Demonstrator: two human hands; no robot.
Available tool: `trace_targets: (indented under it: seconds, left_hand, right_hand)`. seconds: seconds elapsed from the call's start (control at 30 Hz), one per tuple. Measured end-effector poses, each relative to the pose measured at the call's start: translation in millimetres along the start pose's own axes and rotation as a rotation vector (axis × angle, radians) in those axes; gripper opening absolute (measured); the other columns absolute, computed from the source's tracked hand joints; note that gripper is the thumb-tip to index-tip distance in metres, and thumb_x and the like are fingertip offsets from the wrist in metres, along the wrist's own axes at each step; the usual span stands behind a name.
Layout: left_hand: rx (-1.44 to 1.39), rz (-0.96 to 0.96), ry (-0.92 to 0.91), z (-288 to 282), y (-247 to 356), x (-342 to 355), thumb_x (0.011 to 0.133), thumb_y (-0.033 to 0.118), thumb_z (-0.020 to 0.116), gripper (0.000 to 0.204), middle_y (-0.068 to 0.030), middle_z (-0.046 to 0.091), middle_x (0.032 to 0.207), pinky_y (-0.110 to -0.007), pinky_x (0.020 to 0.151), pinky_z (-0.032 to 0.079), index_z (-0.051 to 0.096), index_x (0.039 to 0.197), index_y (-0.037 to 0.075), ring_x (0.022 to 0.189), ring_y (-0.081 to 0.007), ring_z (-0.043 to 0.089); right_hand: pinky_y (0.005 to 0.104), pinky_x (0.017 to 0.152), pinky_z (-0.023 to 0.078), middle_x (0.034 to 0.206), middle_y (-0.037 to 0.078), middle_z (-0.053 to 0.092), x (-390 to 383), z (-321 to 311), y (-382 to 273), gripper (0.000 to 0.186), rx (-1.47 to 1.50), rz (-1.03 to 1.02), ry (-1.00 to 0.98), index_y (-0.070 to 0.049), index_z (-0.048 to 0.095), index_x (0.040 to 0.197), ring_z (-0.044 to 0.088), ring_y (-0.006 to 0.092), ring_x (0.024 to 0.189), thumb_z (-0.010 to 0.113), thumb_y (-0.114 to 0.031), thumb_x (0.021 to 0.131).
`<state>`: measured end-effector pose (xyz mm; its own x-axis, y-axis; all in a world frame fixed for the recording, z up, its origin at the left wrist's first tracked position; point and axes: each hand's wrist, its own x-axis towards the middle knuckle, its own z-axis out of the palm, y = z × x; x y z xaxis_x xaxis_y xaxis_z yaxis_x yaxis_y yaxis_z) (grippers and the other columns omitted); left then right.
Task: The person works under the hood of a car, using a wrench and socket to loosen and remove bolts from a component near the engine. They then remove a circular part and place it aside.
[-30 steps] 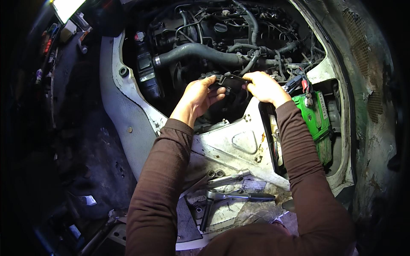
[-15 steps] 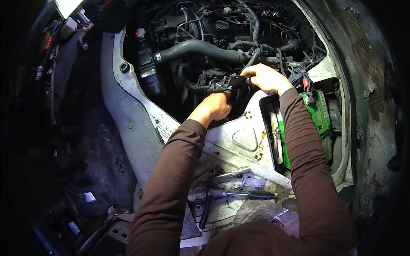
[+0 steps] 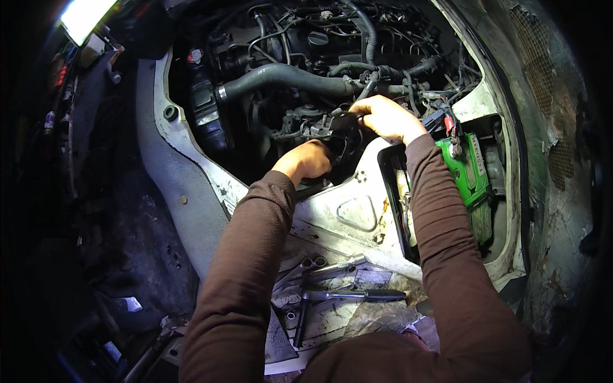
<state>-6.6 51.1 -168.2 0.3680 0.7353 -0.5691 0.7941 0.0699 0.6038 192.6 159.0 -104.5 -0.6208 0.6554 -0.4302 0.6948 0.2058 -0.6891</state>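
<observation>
Both my hands reach into an engine bay, at the near side of a dark engine (image 3: pixel 300 118). My right hand (image 3: pixel 391 119) has its thumb and fingers closed on a black part (image 3: pixel 345 125), whose exact kind I cannot make out. Just below and left of it, my left hand (image 3: pixel 308 159) is curled in the gap beside the white body panel (image 3: pixel 329 207). Its fingertips are hidden among the dark parts, so what they grip does not show. A thick grey hose (image 3: pixel 281 76) runs across the engine beyond both hands.
A green battery (image 3: pixel 471 169) sits in a recess beside my right forearm. Near my body lie a black-handled ratchet (image 3: pixel 357 295) and several wrenches and sockets. A bright lamp (image 3: pixel 86 19) shines at the upper left; a grey padded panel (image 3: pixel 182 185) borders the opening.
The whole view has shifted slightly, so the scene sits further left. The black part at my right hand appears tilted further down. Both hands stay at the same spot in the engine bay.
</observation>
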Motion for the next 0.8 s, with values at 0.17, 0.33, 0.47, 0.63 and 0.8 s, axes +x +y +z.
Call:
trace_targets:
  seconds: [0.17,0.33,0.47,0.63,0.8]
  left_hand:
    - [-0.258,-0.062,0.054,-2,5,-4,0.085,0.011,0.067,0.044,-0.0242,0.071,0.13,-0.04,0.102,0.055,0.071,0.128,-0.001,0.119,-0.0364,0.069]
    - [-0.121,-0.124,0.064,3,11,-5,0.084,0.007,0.068,0.047,-0.0217,0.073,0.127,-0.04,0.1,0.056,0.071,0.131,0.003,0.118,-0.0357,0.07]
    - [-0.096,-0.029,-0.009,7,-1,-8,0.091,0.008,0.06,0.048,-0.0207,0.069,0.135,-0.04,0.104,0.055,0.067,0.138,0.006,0.126,-0.0343,0.067]
    - [0.013,-0.071,0.002,25,-25,9,0.094,0.01,0.05,0.05,-0.0184,0.064,0.145,-0.041,0.111,0.051,0.064,0.142,0.008,0.134,-0.0329,0.061]
    - [0.087,0.127,0.074,25,-29,23,0.089,0.011,0.056,0.04,-0.0207,0.073,0.125,-0.043,0.1,0.056,0.071,0.126,0.005,0.117,-0.0369,0.069]
  right_hand:
    - [0.0408,0.089,0.054,0.101,0.021,0.073,-8,9,-7,0.033,-0.278,-0.131,0.082,0.002,0.067,0.116,0.071,0.032,0.097,0.075,-0.006,0.085]
    - [0.0451,0.082,0.054,0.099,0.017,0.074,-24,14,-10,0.034,-0.274,-0.093,0.179,-0.003,0.068,0.113,0.071,0.0375,0.095,0.083,-0.012,0.083]
    - [0.0472,0.079,0.054,0.087,0.011,0.067,-43,28,-7,0.024,-0.42,-0.413,0.393,-0.006,0.066,0.095,0.068,0.0357,0.09,0.082,-0.01,0.078]
    - [0.0422,0.08,0.054,0.088,0.007,0.064,-57,50,-14,0.02,-0.57,-0.685,0.541,-0.008,0.068,0.094,0.065,0.029,0.089,0.073,-0.006,0.075]
    - [0.0414,0.083,0.054,0.096,0.007,0.07,-61,47,-7,0.024,-0.578,-0.679,0.554,-0.007,0.07,0.098,0.067,0.0283,0.091,0.074,-0.005,0.075]
